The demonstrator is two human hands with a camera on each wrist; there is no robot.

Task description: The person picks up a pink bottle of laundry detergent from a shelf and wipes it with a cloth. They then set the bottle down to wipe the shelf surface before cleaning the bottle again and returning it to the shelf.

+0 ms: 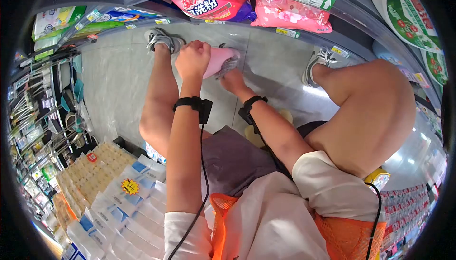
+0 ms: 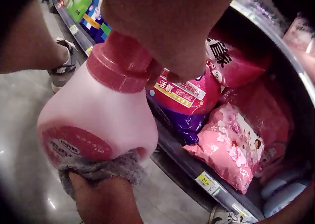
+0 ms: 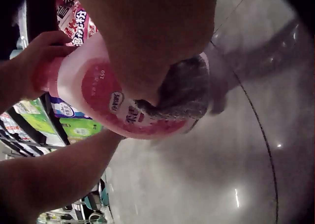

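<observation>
My left hand (image 1: 193, 60) grips a pink detergent bottle (image 2: 98, 113) by its darker red cap (image 2: 118, 69). Tilted above the floor, the bottle shows a red label with white writing in the right wrist view. My right hand (image 1: 232, 82) holds a fuzzy grey cloth (image 3: 184, 86) against the bottle's body, close to the base. In the left wrist view the cloth wraps over the fingers and hides them.
A shelf of pink washing powder bags (image 1: 292, 13) with price tags curves across the front. Large white and green bottles (image 1: 403, 10) stand at right. Packaged goods (image 1: 128, 188) hang at lower left. Grey tile floor (image 1: 114, 84) lies below, between my shoes.
</observation>
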